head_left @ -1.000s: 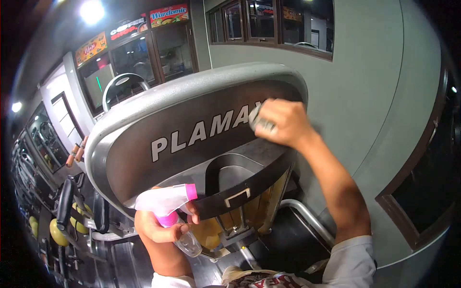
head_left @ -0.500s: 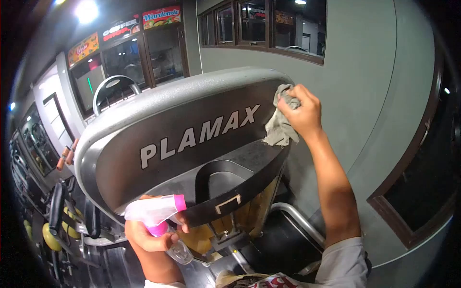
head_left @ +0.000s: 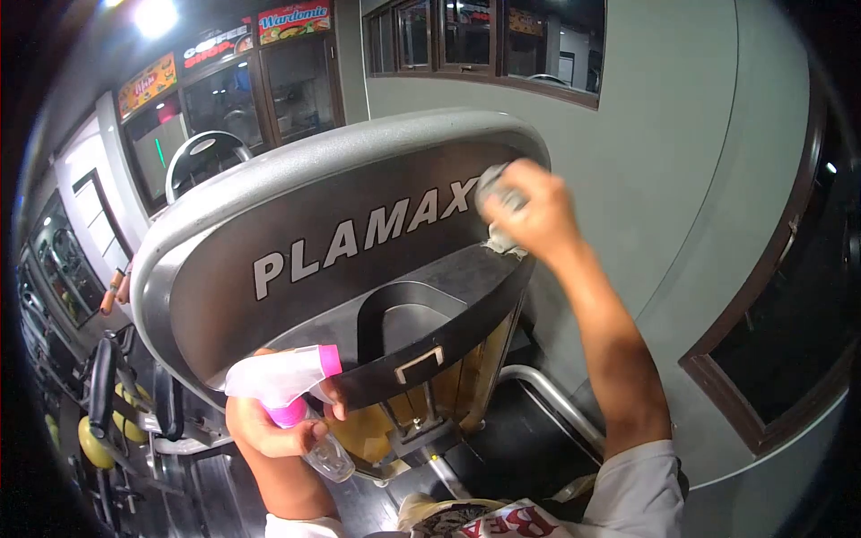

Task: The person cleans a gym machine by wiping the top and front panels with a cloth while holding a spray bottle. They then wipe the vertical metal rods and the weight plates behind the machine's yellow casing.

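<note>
Two bare hands are in view, both occupied. Nearest, the person's printed shirt (head_left: 520,522) shows red letters, apparently "BEA", the rest lost in the folds. Just beyond, the left hand (head_left: 269,432) is closed around the neck of a spray bottle (head_left: 273,375), with fingers near the trigger; that grip probably supports the bottle while leaving the trigger within reach. The bottle tilts in front of the machine, its pink nozzle pointing toward the person's right, across the front rather than straight at the panel.

Behind it, the dark ledge (head_left: 457,269) has a raised-edged recess (head_left: 413,323), with a pale bracket-shaped outline (head_left: 420,366) on its front. The right hand (head_left: 541,213) is curled over a bunched grey cloth (head_left: 504,242), at the right end of the dark panel (head_left: 215,309) just beside the lettering. Bunching presumably puts a thick pad under the fingers, though a loose end hangs to the ledge (blur hides how tightly the fingers are shut). Keeping the bottle low and to the left seems to leave that end free for the cloth.

The panel reads "PLAMAX" in pale, outlined capitals, framed by a silver rim (head_left: 314,148). Farther back, above glazed frames, a red-and-blue sign (head_left: 294,22) reads "Wardomie", and a dark sign (head_left: 218,47) "COFFEE SHOP."; the orange sign (head_left: 148,83) beside them is too small to read surely.
</note>
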`<state>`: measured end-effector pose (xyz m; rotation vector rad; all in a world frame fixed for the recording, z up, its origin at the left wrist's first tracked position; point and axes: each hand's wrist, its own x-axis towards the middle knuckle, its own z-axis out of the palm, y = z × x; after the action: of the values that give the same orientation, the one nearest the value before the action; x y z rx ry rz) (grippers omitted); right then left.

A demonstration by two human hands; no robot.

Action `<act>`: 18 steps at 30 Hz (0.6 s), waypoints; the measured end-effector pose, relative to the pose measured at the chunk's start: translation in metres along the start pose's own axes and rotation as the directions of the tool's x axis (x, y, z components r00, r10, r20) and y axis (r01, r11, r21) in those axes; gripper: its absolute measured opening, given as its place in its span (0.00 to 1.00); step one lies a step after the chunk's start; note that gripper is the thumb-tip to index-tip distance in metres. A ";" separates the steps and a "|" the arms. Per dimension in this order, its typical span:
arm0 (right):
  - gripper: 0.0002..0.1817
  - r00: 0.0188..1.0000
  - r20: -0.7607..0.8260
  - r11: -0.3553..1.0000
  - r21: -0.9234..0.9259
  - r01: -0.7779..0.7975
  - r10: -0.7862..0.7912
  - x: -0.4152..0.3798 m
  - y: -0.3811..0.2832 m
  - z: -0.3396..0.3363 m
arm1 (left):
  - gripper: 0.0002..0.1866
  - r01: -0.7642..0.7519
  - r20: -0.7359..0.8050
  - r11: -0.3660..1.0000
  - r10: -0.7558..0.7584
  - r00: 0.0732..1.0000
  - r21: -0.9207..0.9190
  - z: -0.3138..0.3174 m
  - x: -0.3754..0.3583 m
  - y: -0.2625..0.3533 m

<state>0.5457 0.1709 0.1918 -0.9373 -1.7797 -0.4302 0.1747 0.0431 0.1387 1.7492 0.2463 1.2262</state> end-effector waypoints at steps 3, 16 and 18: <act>0.12 0.926 0.278 0.955 -0.080 0.286 -0.255 -0.011 -0.014 0.010 | 0.26 -0.004 -0.021 1.000 0.004 1.000 0.021 -0.001 0.000 0.000; 0.15 0.945 0.297 0.951 -0.225 0.211 -0.139 -0.005 0.001 -0.006 | 0.28 -0.056 -0.166 0.997 0.064 0.984 0.055 0.011 -0.006 -0.003; 0.13 0.988 0.015 0.944 -0.293 0.151 -0.154 0.001 0.016 -0.011 | 0.28 -0.073 -0.272 0.996 0.083 0.959 0.045 0.018 -0.010 -0.005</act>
<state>0.5646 0.1746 0.1949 -1.0021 -1.8184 -0.8149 0.1864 0.0287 0.1273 1.6288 0.3652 1.5307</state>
